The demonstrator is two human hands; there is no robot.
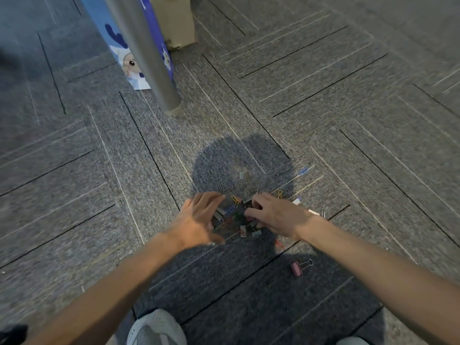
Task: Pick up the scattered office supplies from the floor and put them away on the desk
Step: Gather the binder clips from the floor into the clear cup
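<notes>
Status: early, as far as I can judge. The clip pile (236, 220) lies on the carpet (348, 120) between your hands.

- Your left hand (199, 217) is spread, fingers apart and gently curved against the pile's left edge; it holds nothing.
- Your right hand (273, 216) covers the right side, fingers curled down among the clips. I cannot tell whether they pinch any.
- Strays left to collect: a pink binder clip (300, 266) near your right forearm, a blue paper clip (304, 170) beyond the pile, and a yellow paper clip (279, 194) by your knuckles.

The desk top is out of view; only a grey post (149, 53), probably its leg, shows. The clips under your right palm are hidden and the pile is blurred, so no count is possible.
</notes>
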